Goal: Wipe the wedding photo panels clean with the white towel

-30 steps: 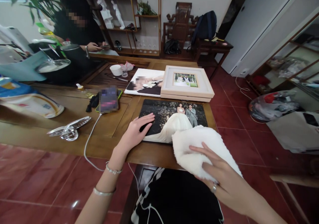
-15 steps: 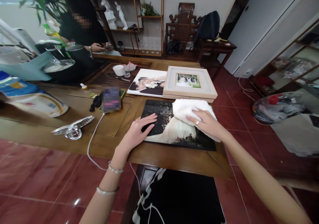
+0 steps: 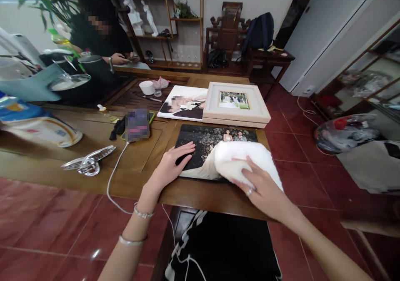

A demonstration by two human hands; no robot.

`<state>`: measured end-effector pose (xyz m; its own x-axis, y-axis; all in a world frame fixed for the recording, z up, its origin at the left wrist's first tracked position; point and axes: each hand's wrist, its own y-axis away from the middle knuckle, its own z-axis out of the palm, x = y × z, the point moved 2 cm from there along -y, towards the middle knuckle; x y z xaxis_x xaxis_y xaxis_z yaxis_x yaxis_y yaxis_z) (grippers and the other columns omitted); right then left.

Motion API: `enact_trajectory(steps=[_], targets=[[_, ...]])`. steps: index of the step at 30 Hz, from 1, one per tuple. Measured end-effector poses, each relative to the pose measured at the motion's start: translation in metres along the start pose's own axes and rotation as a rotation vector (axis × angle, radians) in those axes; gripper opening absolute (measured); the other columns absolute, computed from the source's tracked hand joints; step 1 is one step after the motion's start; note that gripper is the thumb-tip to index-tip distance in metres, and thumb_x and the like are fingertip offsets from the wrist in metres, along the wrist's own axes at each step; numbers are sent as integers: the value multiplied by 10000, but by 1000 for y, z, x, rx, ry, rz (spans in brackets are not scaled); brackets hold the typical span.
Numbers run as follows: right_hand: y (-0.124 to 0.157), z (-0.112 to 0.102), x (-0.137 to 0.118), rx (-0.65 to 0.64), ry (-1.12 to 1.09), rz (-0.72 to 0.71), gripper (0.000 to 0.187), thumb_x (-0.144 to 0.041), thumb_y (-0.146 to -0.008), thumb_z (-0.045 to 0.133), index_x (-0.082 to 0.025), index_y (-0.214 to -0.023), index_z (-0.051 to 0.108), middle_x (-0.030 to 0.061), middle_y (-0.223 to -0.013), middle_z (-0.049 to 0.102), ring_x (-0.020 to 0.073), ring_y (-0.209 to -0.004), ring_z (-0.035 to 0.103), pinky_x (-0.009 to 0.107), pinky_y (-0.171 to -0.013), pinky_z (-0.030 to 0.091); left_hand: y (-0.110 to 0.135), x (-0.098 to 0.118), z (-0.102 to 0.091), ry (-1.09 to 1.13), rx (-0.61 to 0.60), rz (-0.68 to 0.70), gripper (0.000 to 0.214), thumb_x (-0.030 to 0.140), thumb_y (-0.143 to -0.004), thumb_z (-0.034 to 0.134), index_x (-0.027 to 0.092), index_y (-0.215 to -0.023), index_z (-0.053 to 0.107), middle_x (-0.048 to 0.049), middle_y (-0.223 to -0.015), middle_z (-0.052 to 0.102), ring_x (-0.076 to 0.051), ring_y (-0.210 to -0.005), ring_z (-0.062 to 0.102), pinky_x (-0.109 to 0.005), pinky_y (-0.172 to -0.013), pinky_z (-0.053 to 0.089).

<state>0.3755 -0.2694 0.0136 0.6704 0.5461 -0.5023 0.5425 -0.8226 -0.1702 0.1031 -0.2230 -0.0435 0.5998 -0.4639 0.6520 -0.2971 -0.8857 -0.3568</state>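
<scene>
A dark wedding photo panel (image 3: 206,141) lies flat at the near edge of the wooden table, showing a couple and a long pale dress train. My left hand (image 3: 168,164) rests on its left edge, fingers stretched out and holding nothing. Pressed against the lower right of the panel is a thick white cloth (image 3: 250,150), gripped under the fingers of my right hand (image 3: 264,189). The cloth covers the panel's lower right part and hangs past its right side.
Beyond the panel lie a pale framed photo (image 3: 215,113) and a white-edged photo print (image 3: 187,113). Leftward are a phone (image 3: 137,125) on a white cable, a silver clamp-like object (image 3: 90,160) and a blue-and-white pack (image 3: 40,125). Across the table sits a person (image 3: 96,31) holding a phone.
My right hand has pulled the cloth toward me, from the panel's upper right to its lower right. The couple on the photo is now uncovered. My left hand stays in place.
</scene>
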Motion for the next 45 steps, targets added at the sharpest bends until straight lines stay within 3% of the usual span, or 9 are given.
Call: enact_trajectory(steps=[4, 8, 15, 21, 25, 31, 35, 39, 45], targets=[[32, 4, -21, -115, -39, -67, 141, -204, -907, 500, -209, -786, 572, 126, -1277, 598, 262, -1326, 441, 532, -1167, 254, 0, 1, 0, -12, -3, -9, 262, 294, -938, 512, 238, -1139, 670, -72, -1273, 642, -249, -1243, 552, -483, -1089, 375], [37, 8, -22, -147, -38, -150, 111, -137, -865, 511, -190, -804, 587, 160, -1277, 594, 259, -1339, 422, 553, -1170, 230, 1, 1, -1, -27, -12, -18, 265, 298, -938, 513, 240, -1150, 661, -73, -1279, 637, -251, -1247, 549, -502, -1087, 367], [-15, 5, 4, -42, 17, -121, 158, -258, -937, 484, -207, -842, 600, 123, -1300, 585, 273, -1278, 487, 533, -1135, 296, 0, 2, -2, -14, -18, -11, 275, 290, -942, 503, 243, -1164, 658, -73, -1286, 633, -250, -1257, 539, -491, -1090, 370], [-72, 0, 38, 20, 78, -85, 270, -340, -961, 433, -210, -765, 565, 92, -928, 666, 293, -1062, 596, 457, -997, 414, 0, -1, 0, 8, -10, -8, 267, 300, -936, 515, 246, -1146, 670, -70, -1279, 638, -249, -1256, 540, -486, -1086, 380], [-87, 2, 48, 77, 74, -64, 315, -389, -970, 414, -217, -739, 542, 69, -877, 647, 281, -986, 606, 436, -965, 426, 0, -2, 0, 13, -2, -8, 266, 300, -933, 519, 246, -1144, 672, -70, -1272, 642, -252, -1251, 544, -491, -1088, 378], [-56, 10, 23, 106, 50, -86, 198, -268, -944, 461, -210, -789, 570, 94, -980, 666, 279, -1046, 598, 542, -1106, 306, 0, -1, 1, 12, -9, -18, 265, 300, -941, 508, 244, -1145, 668, -66, -1285, 634, -242, -1262, 534, -481, -1093, 374], [-15, 16, -10, 4, -27, -99, 137, -220, -922, 489, -199, -878, 617, 140, -1236, 616, 280, -1209, 540, 585, -1150, 233, 0, 1, 0, -19, -16, -22, 269, 305, -945, 495, 242, -1143, 666, -75, -1281, 635, -253, -1257, 539, -513, -1091, 360], [17, 19, -38, -107, -48, -136, 158, -131, -850, 525, -177, -930, 653, 170, -1298, 584, 289, -1323, 439, 596, -1147, 231, 0, 1, -1, -26, -26, -19, 273, 308, -947, 487, 241, -1146, 662, -78, -1289, 629, -252, -1260, 536, -512, -1089, 362], [11, 20, -42, -155, -39, -148, 207, -130, -844, 521, -177, -993, 657, 167, -1238, 623, 288, -1329, 428, 596, -1135, 248, 0, 2, -1, -28, -28, -22, 269, 305, -946, 491, 242, -1145, 662, -72, -1285, 633, -253, -1257, 539, -511, -1083, 366]])
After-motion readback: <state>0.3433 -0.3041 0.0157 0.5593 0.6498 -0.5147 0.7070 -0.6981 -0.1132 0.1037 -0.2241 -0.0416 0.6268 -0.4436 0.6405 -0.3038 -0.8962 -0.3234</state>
